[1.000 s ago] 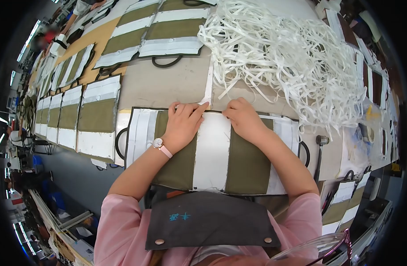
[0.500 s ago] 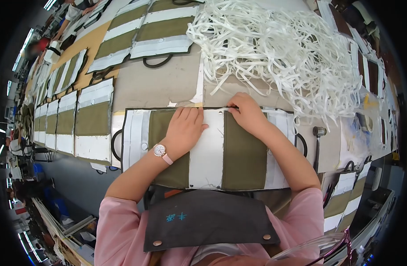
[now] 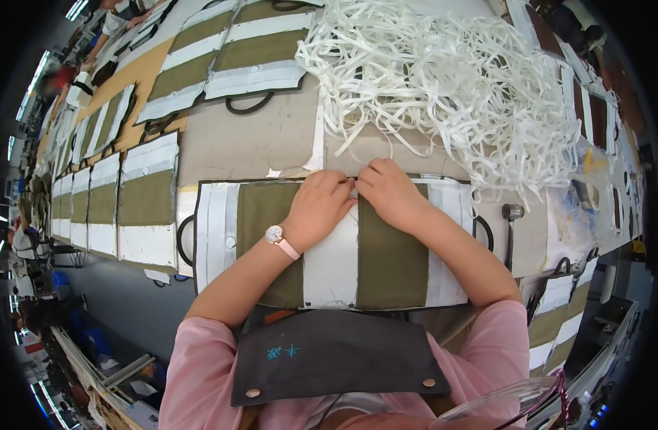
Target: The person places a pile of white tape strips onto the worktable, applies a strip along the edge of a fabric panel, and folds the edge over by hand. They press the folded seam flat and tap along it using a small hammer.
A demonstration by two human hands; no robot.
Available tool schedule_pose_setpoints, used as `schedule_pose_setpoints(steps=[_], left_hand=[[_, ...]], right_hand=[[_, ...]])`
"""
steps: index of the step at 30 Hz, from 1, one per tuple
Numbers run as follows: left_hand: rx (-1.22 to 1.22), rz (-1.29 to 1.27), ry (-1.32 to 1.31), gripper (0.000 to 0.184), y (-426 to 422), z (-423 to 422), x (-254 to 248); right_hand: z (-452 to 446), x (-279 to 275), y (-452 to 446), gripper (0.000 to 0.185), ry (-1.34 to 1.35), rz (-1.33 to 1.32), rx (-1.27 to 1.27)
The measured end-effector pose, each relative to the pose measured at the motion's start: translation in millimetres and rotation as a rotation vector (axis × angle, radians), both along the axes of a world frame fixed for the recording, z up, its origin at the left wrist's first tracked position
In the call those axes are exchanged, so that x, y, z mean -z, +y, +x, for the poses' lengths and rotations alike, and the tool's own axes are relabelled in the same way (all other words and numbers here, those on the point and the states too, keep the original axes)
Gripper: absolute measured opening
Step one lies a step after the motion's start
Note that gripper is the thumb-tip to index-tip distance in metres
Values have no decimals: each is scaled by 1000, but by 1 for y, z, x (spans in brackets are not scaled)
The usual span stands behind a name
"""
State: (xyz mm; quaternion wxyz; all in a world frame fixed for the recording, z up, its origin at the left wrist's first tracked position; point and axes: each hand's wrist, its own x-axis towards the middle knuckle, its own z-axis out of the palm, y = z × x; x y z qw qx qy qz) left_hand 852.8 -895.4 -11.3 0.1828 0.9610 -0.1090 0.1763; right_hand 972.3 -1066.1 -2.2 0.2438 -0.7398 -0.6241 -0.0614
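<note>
A flat bag panel (image 3: pixel 393 265) with olive and white stripes, dark edging and black handles at both ends lies in front of me. At its far edge, beside the middle white stripe, both hands meet. My left hand (image 3: pixel 320 206) rests on the panel with its fingers bent together. My right hand (image 3: pixel 390 195) pinches close beside it, fingertips nearly touching the left ones. Whatever lies between the fingertips is hidden. A white snap button (image 3: pixel 231 242) shows on the panel's left band.
A big tangled heap of white ribbon (image 3: pixel 444 86) covers the table's far right. More striped panels (image 3: pixel 148 201) lie at left, with others (image 3: pixel 257 54) at the back. A metal-headed tool (image 3: pixel 512 222) lies right of my panel. Another person's arm (image 3: pixel 99 46) shows far left.
My left hand has slid right along the panel's far edge to meet my right hand, which moved slightly left. A pale strip seen earlier by the right fingertips is now covered.
</note>
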Motion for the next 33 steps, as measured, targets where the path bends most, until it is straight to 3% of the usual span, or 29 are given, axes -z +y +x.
schedule_pose_setpoints(steps=[4, 13, 19, 22, 25, 28, 31, 33], left_hand=[[-1, 29, -52, 34, -3, 0, 0], [-6, 10, -78, 33, -5, -1, -5], [10, -19, -75, 36, -3, -1, -1], [-76, -175, 21, 40, -2, 3, -2], [-8, -87, 122, 42, 1, 6, -12], [-11, 87, 134, 41, -3, 4, -5], [-49, 169, -60, 44, -14, 1, -1], [-14, 125, -18, 44, -13, -2, 4]], right_hand=[[9, 8, -2, 11, 389, 137, 112], [2, 3, 4, 11, -103, -56, 59], [2, 18, 7, 17, 190, 115, 185], [6, 14, 0, 19, 75, 78, 39], [1, 3, -10, 23, -144, -62, -51], [5, 0, -32, 25, -33, 64, 142], [5, -3, -46, 24, -85, 62, 257], [5, 1, -51, 32, -42, -26, 224]])
